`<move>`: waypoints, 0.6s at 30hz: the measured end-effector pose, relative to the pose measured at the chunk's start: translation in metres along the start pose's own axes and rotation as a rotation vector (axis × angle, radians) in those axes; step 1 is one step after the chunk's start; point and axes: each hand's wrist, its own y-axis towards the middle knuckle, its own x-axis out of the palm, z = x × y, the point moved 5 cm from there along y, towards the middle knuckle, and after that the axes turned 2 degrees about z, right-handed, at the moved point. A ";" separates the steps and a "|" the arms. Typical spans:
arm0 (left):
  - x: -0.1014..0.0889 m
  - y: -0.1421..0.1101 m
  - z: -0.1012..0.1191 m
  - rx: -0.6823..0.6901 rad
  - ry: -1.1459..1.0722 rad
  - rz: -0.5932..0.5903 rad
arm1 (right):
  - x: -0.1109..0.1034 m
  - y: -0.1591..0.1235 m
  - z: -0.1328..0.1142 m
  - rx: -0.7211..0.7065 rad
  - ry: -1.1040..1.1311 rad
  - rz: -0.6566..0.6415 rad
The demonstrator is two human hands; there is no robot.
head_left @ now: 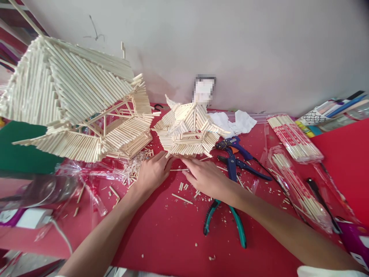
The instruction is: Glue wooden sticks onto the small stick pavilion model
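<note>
A small pavilion model [188, 134] built of pale wooden sticks, with upturned roof corners, stands at the middle of the red table. My left hand [152, 171] is at its front left, fingers curled against the base beneath the lower roof. On the front right, my right hand [204, 175] grips the same base, its thumb pointing inward. The model's eaves hide several fingertips. Short cut sticks [183, 187] lie just below my hands. To the left rises a larger stick-built house model [89, 82] with a steep roof.
A blue glue gun [240, 149], blue-handled cutters [232, 167] and green-handled pliers [211, 216] lie at right. Beyond them are packs of sticks [294, 137], crumpled tissue [245, 121] and a pen holder [313, 115]. Plastic wrapping [89, 173] and a white charger [34, 218] lie left.
</note>
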 end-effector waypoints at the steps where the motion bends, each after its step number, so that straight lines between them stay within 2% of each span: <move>1: 0.000 0.000 0.000 0.002 0.002 0.004 | 0.000 0.000 0.000 0.002 0.006 -0.003; 18: 0.000 0.000 0.001 0.000 0.012 0.012 | -0.001 0.002 -0.001 -0.004 0.020 -0.009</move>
